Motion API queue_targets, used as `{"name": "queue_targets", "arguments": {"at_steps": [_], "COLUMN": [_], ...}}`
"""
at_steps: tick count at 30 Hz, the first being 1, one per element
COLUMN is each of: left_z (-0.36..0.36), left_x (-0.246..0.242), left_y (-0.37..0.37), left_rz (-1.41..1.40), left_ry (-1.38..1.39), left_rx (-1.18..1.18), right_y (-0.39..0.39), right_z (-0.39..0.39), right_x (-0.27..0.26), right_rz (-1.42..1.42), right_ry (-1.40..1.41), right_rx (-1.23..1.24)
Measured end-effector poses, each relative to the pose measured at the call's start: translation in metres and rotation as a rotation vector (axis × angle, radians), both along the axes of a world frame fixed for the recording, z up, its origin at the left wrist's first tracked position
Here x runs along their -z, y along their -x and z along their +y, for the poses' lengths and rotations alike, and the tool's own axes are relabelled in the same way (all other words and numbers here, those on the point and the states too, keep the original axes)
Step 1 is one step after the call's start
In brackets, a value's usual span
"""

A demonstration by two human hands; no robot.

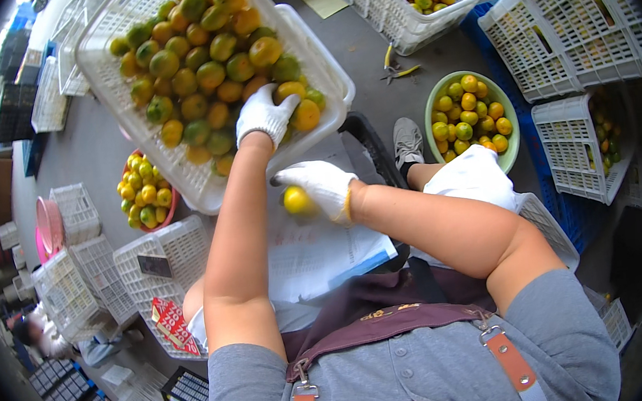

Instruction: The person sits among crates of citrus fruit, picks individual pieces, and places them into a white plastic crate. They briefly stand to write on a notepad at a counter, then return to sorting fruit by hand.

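Observation:
A white plastic crate (203,192) in front of me holds a heap of green and orange citrus fruit (211,74). My left hand (266,115), in a white knit glove, reaches into the crate's near right part, fingers spread against the fruit; whether it grips one is unclear. Closer to my body, my right hand (319,186), gloved too, is curled over a yellow citrus fruit (299,200), slightly blurred, above a printed sheet (326,253) over my lap. The sheet lies partly over a black container (370,136).
Fruit fills a green basin (516,147) at right and a red basin (174,207) at left. Yellow-handled pliers or cutters (398,70) lie on the floor. White crates (566,22) stand around; one bears a phone (155,266). A person (47,335) is at far left.

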State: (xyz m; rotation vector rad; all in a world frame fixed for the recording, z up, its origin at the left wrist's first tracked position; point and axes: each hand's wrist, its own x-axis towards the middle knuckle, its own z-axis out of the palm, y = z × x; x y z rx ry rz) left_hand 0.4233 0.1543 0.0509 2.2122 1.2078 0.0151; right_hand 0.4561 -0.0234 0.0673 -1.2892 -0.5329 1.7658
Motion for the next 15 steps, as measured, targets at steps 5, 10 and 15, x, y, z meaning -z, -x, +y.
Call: {"name": "queue_targets", "arguments": {"at_steps": [5,10,15], "left_z": [-0.003,0.003,0.001], "left_x": [-0.002,-0.002,-0.009], "left_y": [-0.017,-0.009,0.018], "left_rz": [-0.043,-0.059,-0.361], "left_ry": [0.142,0.185,0.491], "left_rx": [-0.012,-0.043,-0.203], "right_y": [-0.004,0.005,0.006], "right_z": [0.001,0.002,0.005], "right_x": [-0.019,-0.026,-0.026], "right_rz": [-0.222,-0.428,-0.415], "right_ry": [-0.078,-0.261,-0.238], "right_rx": [0.052,-0.073,-0.065]}}
